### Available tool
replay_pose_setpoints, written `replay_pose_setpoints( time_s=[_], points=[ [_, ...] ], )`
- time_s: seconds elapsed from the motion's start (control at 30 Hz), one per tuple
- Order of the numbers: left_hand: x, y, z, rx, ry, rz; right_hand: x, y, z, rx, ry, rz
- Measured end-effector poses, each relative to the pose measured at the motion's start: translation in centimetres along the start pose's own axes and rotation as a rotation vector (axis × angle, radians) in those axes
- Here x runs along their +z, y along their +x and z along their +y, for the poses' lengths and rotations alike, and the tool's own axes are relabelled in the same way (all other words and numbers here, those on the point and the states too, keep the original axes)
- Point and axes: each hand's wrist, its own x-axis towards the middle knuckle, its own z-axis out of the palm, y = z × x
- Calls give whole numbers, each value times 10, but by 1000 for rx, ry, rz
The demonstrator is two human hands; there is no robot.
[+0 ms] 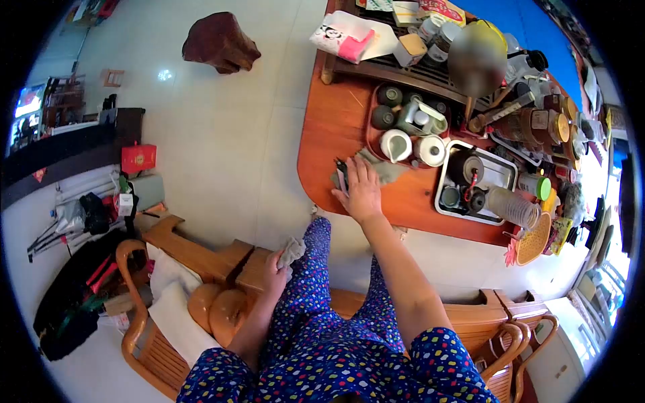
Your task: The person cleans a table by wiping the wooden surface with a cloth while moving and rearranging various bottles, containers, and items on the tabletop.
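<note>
My left hand (271, 274) is closed around a crumpled grey cloth (291, 252), held above my left knee. My right hand (361, 193) lies palm down near the table's front left corner, fingers stretched out, on a grey-green cloth (388, 172). A small dark object (340, 165) shows beside its fingertips; I cannot make out its kind. Just beyond stands a tea tray (371, 142) with a white pitcher (396, 145), a white lidded pot (430, 151) and several dark cups (383, 117).
The reddish wooden table (326, 134) carries a metal tray (445, 209) with a dark teapot (465, 167), stacked clear cups (514, 207), jars and a tissue pack (344, 37). Wooden bench seating (161, 336) is around me. A wooden stump stool (218, 43) stands on the tiled floor.
</note>
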Motion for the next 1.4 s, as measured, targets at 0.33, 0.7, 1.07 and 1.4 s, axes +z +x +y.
replay_pose_setpoints(
  time_s=[0.33, 0.7, 1.07, 1.4],
  points=[
    [-40, 183, 181, 573, 176, -47, 7, -42, 29, 289, -237, -161],
    [72, 258, 218, 789, 652, 84, -20, -91, 99, 522, 142, 220],
    [89, 173, 145, 961, 878, -187, -80, -129, 62, 927, 1118, 639],
    [174, 113, 196, 811, 692, -88, -119, -183, 56, 930, 1496, 820]
  ],
)
